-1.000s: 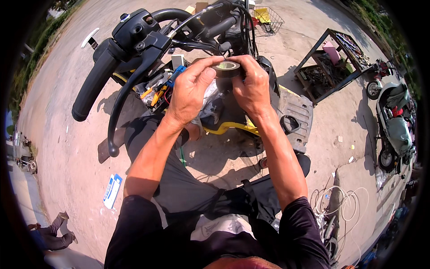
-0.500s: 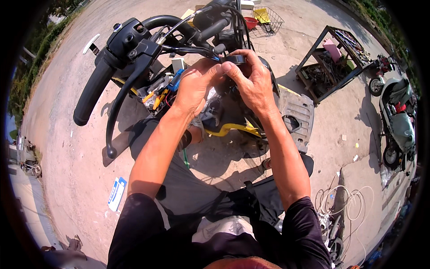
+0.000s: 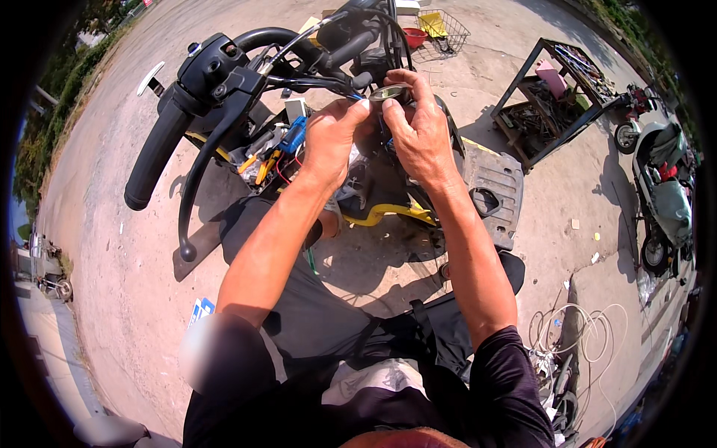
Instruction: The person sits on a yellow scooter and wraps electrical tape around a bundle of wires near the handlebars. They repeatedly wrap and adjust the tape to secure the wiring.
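While right hand grips tape roll, left hand pinches blue wire.

Head-worn fisheye view, facing steeply down, left hand and right hand near, ground farther off

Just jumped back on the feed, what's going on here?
A person is working with both bare hands beside a black handlebar. The right hand holds what looks like a roll of dark tape between thumb and fingers. The left hand is next to it, thumb and fingers at the ends of some thin wires; how firmly it grips them is hidden. A yellow-handled tool lies below the handlebar.
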Action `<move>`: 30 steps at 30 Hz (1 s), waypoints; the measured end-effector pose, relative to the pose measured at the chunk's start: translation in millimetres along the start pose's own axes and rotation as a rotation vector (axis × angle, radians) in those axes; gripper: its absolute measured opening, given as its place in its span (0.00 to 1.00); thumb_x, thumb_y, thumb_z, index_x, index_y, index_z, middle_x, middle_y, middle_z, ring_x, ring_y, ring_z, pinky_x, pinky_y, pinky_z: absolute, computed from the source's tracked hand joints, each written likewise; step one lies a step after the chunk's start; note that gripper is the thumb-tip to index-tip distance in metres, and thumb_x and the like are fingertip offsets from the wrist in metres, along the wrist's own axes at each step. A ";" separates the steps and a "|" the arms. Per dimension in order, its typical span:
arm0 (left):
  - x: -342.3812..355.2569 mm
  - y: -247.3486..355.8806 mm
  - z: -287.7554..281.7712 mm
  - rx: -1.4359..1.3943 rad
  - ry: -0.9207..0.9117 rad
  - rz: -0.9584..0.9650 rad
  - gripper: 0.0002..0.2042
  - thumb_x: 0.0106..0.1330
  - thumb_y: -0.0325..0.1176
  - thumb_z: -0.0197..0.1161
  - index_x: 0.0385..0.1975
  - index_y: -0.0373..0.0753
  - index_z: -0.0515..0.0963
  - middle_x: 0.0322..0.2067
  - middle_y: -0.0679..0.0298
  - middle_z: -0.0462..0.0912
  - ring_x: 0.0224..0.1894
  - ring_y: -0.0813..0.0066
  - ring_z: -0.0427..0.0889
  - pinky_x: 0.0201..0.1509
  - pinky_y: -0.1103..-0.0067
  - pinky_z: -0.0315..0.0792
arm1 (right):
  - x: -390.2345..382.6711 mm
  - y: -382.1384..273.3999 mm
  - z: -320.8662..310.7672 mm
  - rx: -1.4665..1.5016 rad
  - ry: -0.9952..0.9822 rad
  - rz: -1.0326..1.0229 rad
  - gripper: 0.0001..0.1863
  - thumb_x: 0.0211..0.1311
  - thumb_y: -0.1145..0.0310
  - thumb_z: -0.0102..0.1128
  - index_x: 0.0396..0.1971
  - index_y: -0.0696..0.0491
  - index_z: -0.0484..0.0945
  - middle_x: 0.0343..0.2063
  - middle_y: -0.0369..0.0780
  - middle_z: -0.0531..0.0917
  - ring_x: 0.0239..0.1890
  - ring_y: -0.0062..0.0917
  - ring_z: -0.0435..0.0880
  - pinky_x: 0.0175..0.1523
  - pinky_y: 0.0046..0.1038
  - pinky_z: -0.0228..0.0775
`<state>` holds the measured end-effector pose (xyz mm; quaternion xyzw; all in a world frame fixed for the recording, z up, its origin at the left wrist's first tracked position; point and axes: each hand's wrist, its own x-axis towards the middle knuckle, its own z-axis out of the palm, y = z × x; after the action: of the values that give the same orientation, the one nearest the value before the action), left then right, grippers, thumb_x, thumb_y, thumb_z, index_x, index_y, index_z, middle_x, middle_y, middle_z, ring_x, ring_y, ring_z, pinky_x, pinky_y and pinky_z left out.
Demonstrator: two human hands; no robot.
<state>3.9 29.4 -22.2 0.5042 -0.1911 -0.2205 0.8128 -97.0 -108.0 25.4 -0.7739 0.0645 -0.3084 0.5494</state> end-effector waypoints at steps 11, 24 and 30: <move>-0.8 -4.7 25.5 0.196 0.163 0.106 0.14 0.77 0.25 0.65 0.59 0.32 0.78 0.49 0.67 0.83 0.48 0.82 0.79 0.53 0.79 0.76 | -8.2 25.2 19.8 -0.168 0.257 -0.116 0.18 0.66 0.75 0.73 0.52 0.56 0.76 0.42 0.47 0.83 0.40 0.41 0.89 0.43 0.39 0.82; 6.4 -4.1 9.9 0.035 -0.021 0.107 0.22 0.77 0.34 0.69 0.68 0.40 0.76 0.42 0.70 0.83 0.37 0.82 0.78 0.45 0.78 0.75 | -3.8 18.8 12.5 -0.105 0.176 -0.031 0.13 0.62 0.73 0.77 0.38 0.59 0.78 0.34 0.48 0.85 0.37 0.42 0.87 0.44 0.40 0.79; 1.6 6.4 5.7 0.458 -0.019 0.098 0.25 0.77 0.49 0.68 0.62 0.35 0.79 0.46 0.66 0.83 0.48 0.77 0.78 0.55 0.75 0.73 | -6.7 20.7 4.6 -0.090 0.181 -0.021 0.14 0.61 0.72 0.79 0.37 0.60 0.80 0.33 0.47 0.85 0.35 0.40 0.86 0.44 0.38 0.79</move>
<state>3.2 26.8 -13.8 0.6635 -0.2680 -0.1365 0.6850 -94.8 -109.3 3.2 -0.7674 0.1197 -0.3796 0.5026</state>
